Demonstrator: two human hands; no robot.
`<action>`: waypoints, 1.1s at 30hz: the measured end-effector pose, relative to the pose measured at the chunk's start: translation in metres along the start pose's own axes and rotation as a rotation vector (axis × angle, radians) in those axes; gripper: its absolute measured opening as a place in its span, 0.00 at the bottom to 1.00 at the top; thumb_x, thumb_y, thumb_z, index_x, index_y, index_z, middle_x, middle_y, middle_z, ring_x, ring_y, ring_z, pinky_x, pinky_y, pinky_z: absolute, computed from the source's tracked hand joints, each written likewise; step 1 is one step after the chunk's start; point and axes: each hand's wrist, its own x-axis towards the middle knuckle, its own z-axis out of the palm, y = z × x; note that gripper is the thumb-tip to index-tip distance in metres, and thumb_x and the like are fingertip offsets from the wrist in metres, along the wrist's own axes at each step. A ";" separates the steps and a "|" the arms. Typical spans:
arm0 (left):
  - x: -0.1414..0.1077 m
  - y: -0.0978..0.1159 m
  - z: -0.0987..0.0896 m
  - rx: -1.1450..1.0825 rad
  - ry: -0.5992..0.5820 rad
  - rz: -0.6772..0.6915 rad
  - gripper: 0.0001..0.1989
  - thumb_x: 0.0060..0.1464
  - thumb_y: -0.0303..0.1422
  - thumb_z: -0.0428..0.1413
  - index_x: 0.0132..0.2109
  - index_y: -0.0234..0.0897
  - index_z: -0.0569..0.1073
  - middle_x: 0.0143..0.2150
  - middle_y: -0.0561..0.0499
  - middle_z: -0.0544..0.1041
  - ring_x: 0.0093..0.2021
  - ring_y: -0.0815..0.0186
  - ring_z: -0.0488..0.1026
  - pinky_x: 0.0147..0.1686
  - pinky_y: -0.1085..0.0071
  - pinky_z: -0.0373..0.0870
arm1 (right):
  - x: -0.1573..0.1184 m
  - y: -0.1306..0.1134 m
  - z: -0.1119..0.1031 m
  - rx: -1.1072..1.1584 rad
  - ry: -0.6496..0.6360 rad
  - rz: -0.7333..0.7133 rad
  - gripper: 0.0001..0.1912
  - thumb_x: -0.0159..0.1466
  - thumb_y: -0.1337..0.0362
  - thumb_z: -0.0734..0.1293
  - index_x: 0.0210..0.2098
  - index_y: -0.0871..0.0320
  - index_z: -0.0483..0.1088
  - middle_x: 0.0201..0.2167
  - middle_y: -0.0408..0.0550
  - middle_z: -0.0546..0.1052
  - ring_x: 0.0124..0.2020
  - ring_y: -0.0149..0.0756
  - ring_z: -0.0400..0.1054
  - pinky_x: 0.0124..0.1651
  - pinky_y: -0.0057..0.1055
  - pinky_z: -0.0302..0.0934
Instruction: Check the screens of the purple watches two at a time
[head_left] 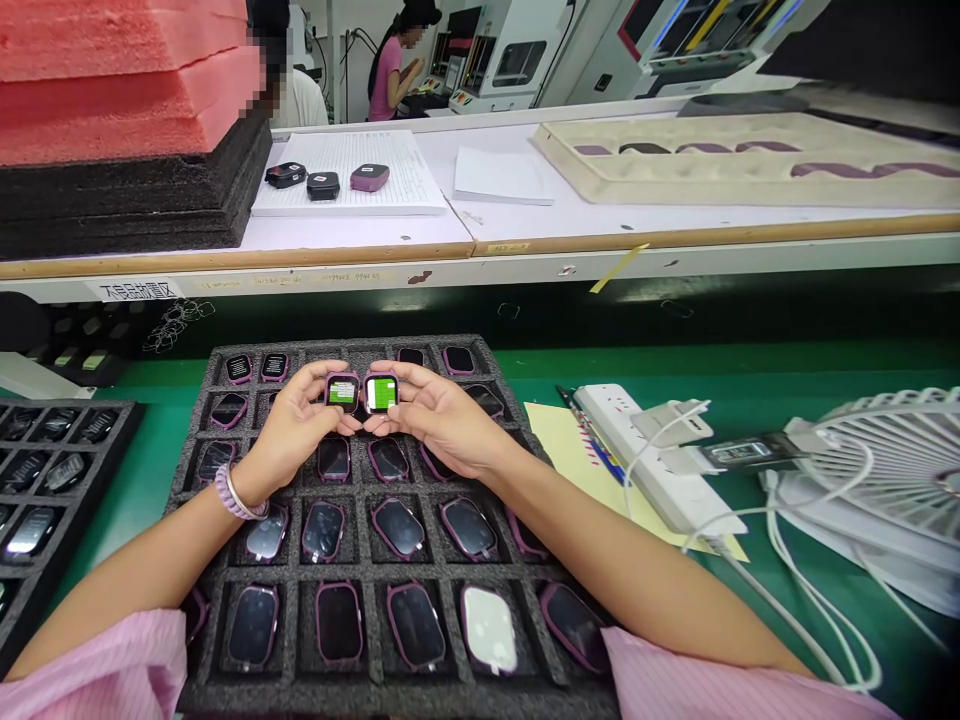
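Observation:
Two smartwatch bodies without straps are held side by side above a dark foam tray (360, 570). My left hand (304, 420) is closed on the left smartwatch (342, 393), whose lit screen shows green and white. Between thumb and fingers, my right hand (439, 415) grips the other smartwatch (382, 394), also lit green and white. Their purple cases are close together; I cannot tell whether they touch. Below, several purple-cased watches lie in the tray's compartments, mostly with dark screens. One watch (489, 628) near the front has a white face. My forearms hide some compartments.
A second foam tray (112, 440) of watches lies left. On the right are a power strip (637, 460), cables and a white fan (892, 470). The shelf above holds foam blocks (112, 200), papers (409, 180) and a cream tray (562, 160). Another person (386, 75) sits beyond.

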 end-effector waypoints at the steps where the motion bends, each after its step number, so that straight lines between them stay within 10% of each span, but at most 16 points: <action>1: 0.000 0.000 0.000 -0.001 0.003 -0.001 0.27 0.45 0.27 0.60 0.55 0.36 0.67 0.49 0.47 0.74 0.31 0.69 0.79 0.34 0.74 0.79 | 0.000 0.000 0.000 0.001 -0.002 0.001 0.28 0.55 0.71 0.75 0.54 0.57 0.67 0.40 0.46 0.79 0.35 0.34 0.78 0.41 0.27 0.74; 18: 0.000 0.000 0.000 0.017 -0.002 -0.010 0.26 0.46 0.28 0.60 0.55 0.36 0.67 0.50 0.46 0.74 0.31 0.69 0.79 0.33 0.74 0.78 | 0.001 -0.003 0.000 -0.091 0.110 0.014 0.28 0.57 0.46 0.80 0.42 0.58 0.69 0.33 0.47 0.79 0.22 0.31 0.72 0.24 0.23 0.64; 33: -0.001 0.003 0.000 0.011 0.004 -0.005 0.26 0.46 0.28 0.60 0.55 0.36 0.67 0.47 0.47 0.75 0.31 0.69 0.79 0.32 0.75 0.77 | 0.001 0.001 -0.003 -0.129 0.072 -0.019 0.27 0.53 0.65 0.79 0.47 0.57 0.67 0.38 0.47 0.78 0.27 0.31 0.70 0.30 0.27 0.65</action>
